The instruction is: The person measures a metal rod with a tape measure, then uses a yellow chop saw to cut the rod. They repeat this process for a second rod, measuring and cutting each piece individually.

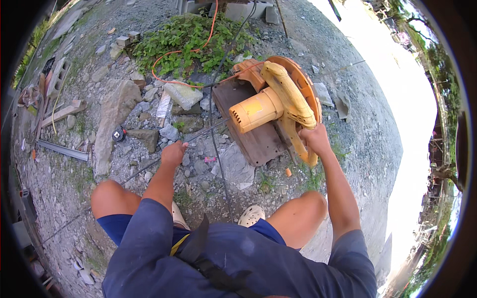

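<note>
A yellow-orange cut-off saw [258, 110] stands on the ground in front of me, on a rusty brown base plate [251, 141]. My right hand [316, 139] is closed round the lower part of the saw's yellow handle. My left hand [172, 153] grips a long thin steel bar [142, 169], left of the saw. The bar slants from the lower left past my left knee up to the saw, and a thin length shows beyond the saw's right side. The saw's body hides where bar and blade meet. Both hands' fingertips are partly hidden.
Stones and a pale rock [184, 95] lie left of the saw. An orange cord [160, 58] crosses the green plants [191, 42], and a dark cable [222, 176] runs between my feet. A tape measure [119, 133], metal channel [63, 150] and hollow block [58, 78] lie left.
</note>
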